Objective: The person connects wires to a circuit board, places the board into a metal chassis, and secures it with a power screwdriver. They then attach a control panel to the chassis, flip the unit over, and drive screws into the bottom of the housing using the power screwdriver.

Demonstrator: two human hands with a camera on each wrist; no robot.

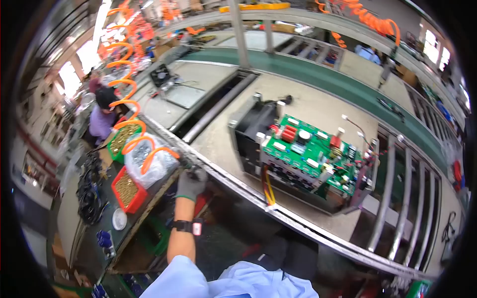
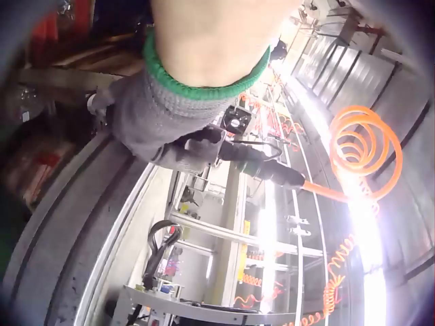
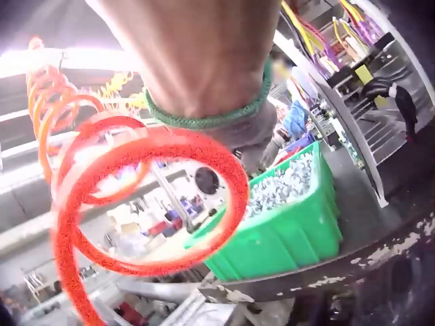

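My gloved left hand (image 1: 191, 184) is at the workbench's metal front rail in the head view. It grips a dark air tool (image 2: 262, 166) fed by an orange coiled hose (image 2: 367, 153); the tool's working end is hidden. My right hand (image 3: 255, 139), in a grey glove with a green cuff, is over a green bin (image 3: 279, 238) of small metal parts (image 3: 282, 187) in the right wrist view. Its fingertips are hidden behind the wrist, and I cannot tell whether they hold anything. On the bench sits an open device with a green circuit board (image 1: 303, 146) and black fan housing (image 1: 251, 129).
Left of the rail stand a red bin (image 1: 129, 191) and a green bin (image 1: 121, 141) of small brass-coloured parts, plus a clear plastic bag (image 1: 144, 159). Metal rollers (image 1: 387, 198) lie to the right. Another person (image 1: 102, 116) is at the far left. Orange hoses hang overhead.
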